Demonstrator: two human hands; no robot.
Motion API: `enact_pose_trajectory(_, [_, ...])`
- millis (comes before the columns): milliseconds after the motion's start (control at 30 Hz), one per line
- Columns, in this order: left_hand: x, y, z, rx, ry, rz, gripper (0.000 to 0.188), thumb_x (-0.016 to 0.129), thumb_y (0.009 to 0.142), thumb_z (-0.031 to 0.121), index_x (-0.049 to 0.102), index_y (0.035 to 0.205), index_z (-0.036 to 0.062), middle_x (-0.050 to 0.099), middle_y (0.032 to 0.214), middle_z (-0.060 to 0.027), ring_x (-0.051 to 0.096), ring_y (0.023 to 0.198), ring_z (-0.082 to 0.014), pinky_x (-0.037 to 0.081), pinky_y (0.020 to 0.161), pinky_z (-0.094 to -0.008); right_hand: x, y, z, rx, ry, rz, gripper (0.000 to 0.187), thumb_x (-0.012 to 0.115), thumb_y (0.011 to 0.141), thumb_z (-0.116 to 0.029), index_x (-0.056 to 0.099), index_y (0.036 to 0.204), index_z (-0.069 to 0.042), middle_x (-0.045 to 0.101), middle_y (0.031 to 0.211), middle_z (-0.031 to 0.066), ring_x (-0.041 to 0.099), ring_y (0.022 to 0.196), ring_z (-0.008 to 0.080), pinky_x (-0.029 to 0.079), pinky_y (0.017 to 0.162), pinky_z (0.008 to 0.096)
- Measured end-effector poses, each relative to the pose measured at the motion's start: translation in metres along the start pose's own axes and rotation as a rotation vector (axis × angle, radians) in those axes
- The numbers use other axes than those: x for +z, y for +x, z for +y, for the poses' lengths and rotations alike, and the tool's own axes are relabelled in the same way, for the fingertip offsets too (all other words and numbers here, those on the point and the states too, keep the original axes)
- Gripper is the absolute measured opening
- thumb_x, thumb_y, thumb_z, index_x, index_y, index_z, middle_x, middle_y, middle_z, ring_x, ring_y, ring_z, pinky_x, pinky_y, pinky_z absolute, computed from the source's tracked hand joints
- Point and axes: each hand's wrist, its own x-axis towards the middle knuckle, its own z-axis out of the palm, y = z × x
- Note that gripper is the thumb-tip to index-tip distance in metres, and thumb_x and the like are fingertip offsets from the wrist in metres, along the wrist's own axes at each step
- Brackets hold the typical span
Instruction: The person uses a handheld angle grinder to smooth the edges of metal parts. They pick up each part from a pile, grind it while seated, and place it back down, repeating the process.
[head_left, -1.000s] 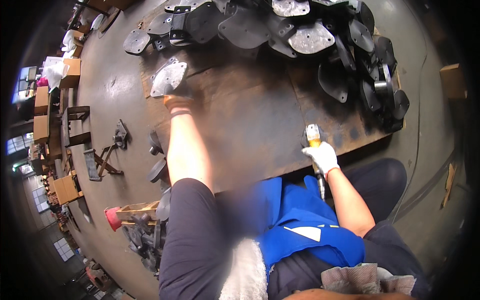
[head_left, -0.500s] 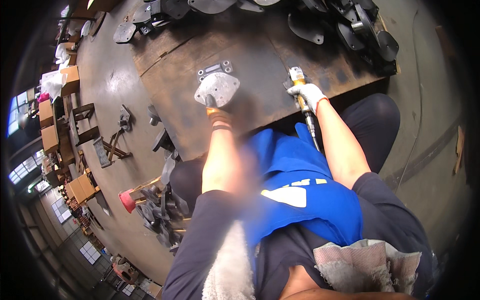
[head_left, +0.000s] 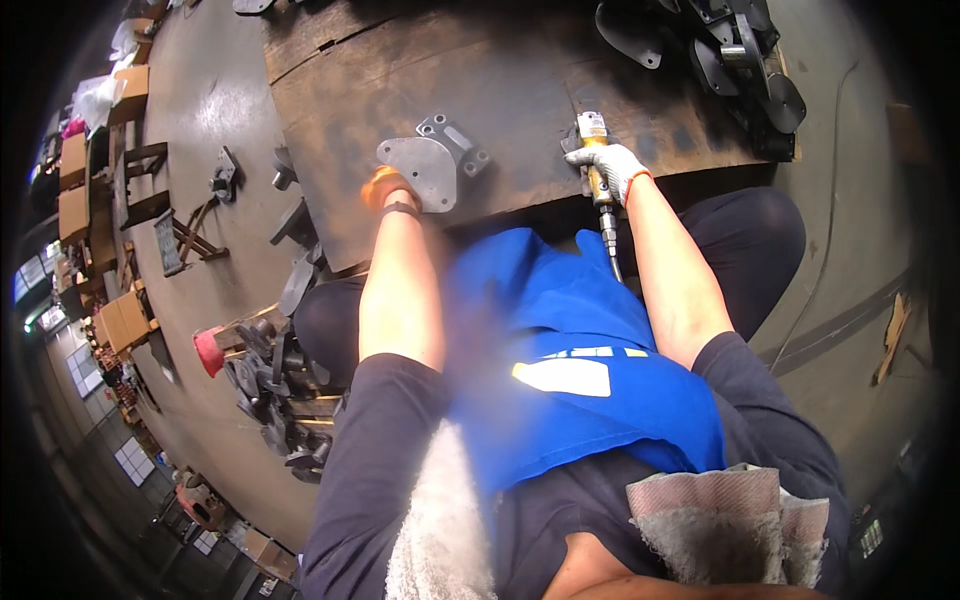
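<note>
In its orange glove, my left hand (head_left: 386,187) is closed on the left edge of a grey metal bracket (head_left: 425,172). A rounded flat plate with several small holes forms its near side. A dark block with holes adjoins the plate at the far right. My right hand (head_left: 612,168), in a white glove with an orange cuff, is wrapped around a yellow and silver air grinder (head_left: 592,128). A metal coupling and hose run from the tool's near end toward my lap. The grinder's working tip cannot be made out.
The worn brown worktable (head_left: 500,75) ends just in front of my blue apron (head_left: 560,310). Dark metal parts (head_left: 740,60) are heaped at its far right. More parts (head_left: 270,375) lie at lower left, beside a red object (head_left: 208,352). Metal stands (head_left: 185,240) occupy the floor at left.
The bracket has turned clockwise, so its dark block now points to the right. My left hand has shifted left around the plate's edge. My right hand keeps its grip on the grinder.
</note>
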Motion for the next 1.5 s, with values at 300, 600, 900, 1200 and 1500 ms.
enact_pose_trajectory(300, [-0.031,0.008,0.012,0.322,0.336,0.026,0.04,0.06,0.093,0.044,0.071,0.107,0.0089,0.073,0.107,-0.016,0.069,0.104,-0.0333,0.057,0.084,-0.0423,0.0,-0.001,0.006,-0.001,0.076,-0.129,0.017,0.075,0.08,-0.01,0.063,0.089,-0.001,0.062,0.07,0.0076,0.06,0.051,0.0196,0.052,0.049,0.0308])
enact_pose_trajectory(600, [-0.03,0.023,0.012,0.615,0.736,-0.114,0.039,0.045,0.1,0.039,0.072,0.116,0.0157,0.068,0.122,-0.0127,0.066,0.114,-0.031,0.054,0.094,-0.0418,0.045,-0.062,-0.033,-0.104,-0.168,-0.196,0.023,0.077,0.079,-0.02,0.066,0.09,-0.003,0.065,0.073,0.0055,0.063,0.063,0.0157,0.052,0.06,0.0272])
enact_pose_trajectory(900, [-0.034,0.017,0.02,0.393,0.463,-0.119,0.059,0.044,0.095,0.06,0.073,0.112,0.0117,0.07,0.119,-0.0157,0.065,0.113,-0.0368,0.052,0.095,-0.0451,0.106,-0.072,-0.046,-0.155,-0.51,-0.337,0.026,0.078,0.079,-0.026,0.068,0.084,-0.003,0.063,0.066,0.0068,0.061,0.056,0.015,0.05,0.056,0.0277])
enact_pose_trajectory(1200, [-0.039,0.007,0.021,0.366,0.4,-0.1,0.061,0.046,0.093,0.062,0.072,0.113,0.011,0.069,0.119,-0.0177,0.065,0.112,-0.0381,0.052,0.095,-0.0454,0.118,-0.066,-0.035,-0.098,-0.451,-0.437,0.024,0.076,0.082,-0.027,0.072,0.086,-0.004,0.064,0.068,0.006,0.061,0.057,0.0147,0.049,0.054,0.0278])
enact_pose_trajectory(1500, [-0.037,0.012,0.018,0.391,0.444,-0.11,0.057,0.047,0.094,0.061,0.072,0.117,0.0148,0.069,0.12,-0.0153,0.066,0.113,-0.0355,0.053,0.094,-0.0445,0.133,-0.07,-0.041,-0.044,-0.48,-0.433,0.021,0.078,0.08,-0.023,0.072,0.083,-0.003,0.065,0.068,0.0059,0.061,0.056,0.0146,0.048,0.053,0.0278])
